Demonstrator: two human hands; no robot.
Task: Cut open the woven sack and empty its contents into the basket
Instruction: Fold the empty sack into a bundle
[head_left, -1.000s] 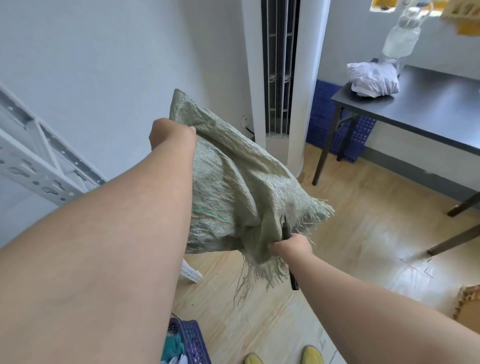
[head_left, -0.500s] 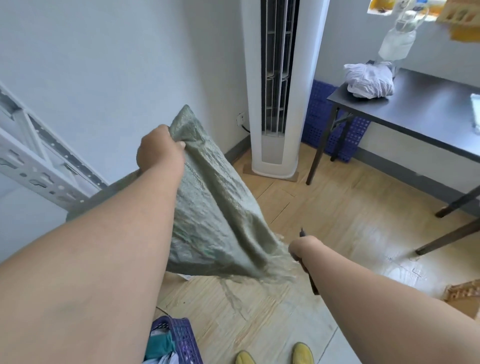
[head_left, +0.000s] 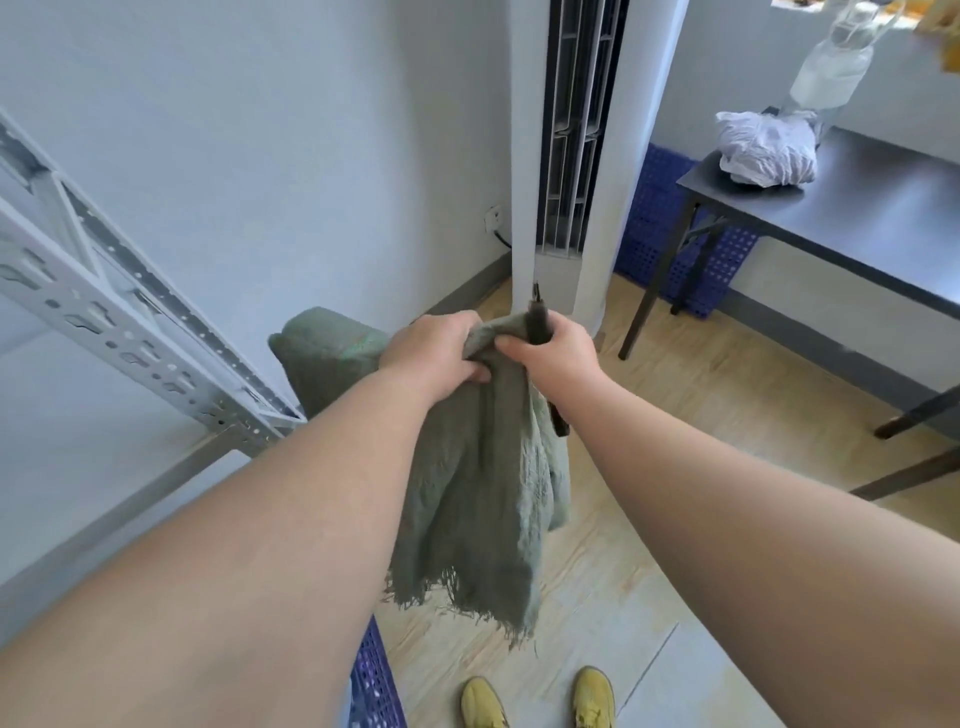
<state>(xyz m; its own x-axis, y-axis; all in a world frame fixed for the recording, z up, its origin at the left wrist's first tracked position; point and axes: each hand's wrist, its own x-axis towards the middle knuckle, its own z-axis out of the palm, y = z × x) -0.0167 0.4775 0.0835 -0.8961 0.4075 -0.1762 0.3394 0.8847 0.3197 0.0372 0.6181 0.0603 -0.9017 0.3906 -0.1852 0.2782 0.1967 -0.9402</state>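
Your left hand (head_left: 434, 353) grips a bunched fold of the woven sack (head_left: 478, 488) at chest height, fingers curled into the cloth; your right hand (head_left: 548, 353) sits just beside it, pinching the same gathered fold with its fingertips while also closed round a dark cutting tool (head_left: 539, 322), whose tip points up and away from you; its lower end shows below the wrist against the cloth. From that fold the sack hangs limp, its frayed cut edge (head_left: 467, 603) dangling above the floor and your yellow shoes (head_left: 540, 699); one corner bulges out to the left, near the metal shelf frame (head_left: 130, 322). It looks light and slack now, likely already emptied; the weave seems soft, crinkly and a bit slippery, so hold bunched handfuls rather than a flat edge, and mind the loose threads. Only a corner of the blue basket (head_left: 374, 686) shows, under your left forearm, beside your feet. Both arms reach forward, elbows low, hands nearly touching; keep the blade turned off the fingers.
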